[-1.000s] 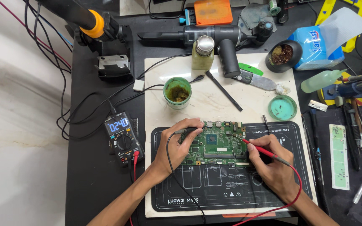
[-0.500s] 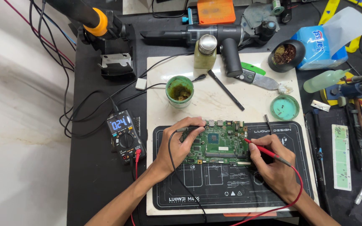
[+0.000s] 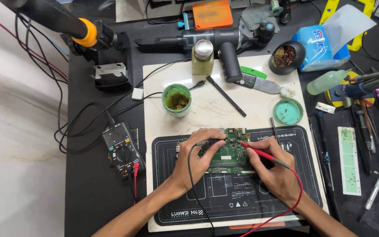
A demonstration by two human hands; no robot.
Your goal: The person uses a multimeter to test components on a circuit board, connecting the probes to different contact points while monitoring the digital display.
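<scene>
While circuit board (image 3: 229,151) lies between hands | left hand (image 3: 196,160) pinches black probe (image 3: 207,142); right hand (image 3: 277,175) pinches red probe (image 3: 264,154)

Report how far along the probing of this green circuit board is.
Done: board lies on the black mat, multimeter leads plugged in.
In hand: left hand holds the black probe, right hand the red probe, both on the board.
Left: cannot tell; the meter's reading is unreadable.
</scene>
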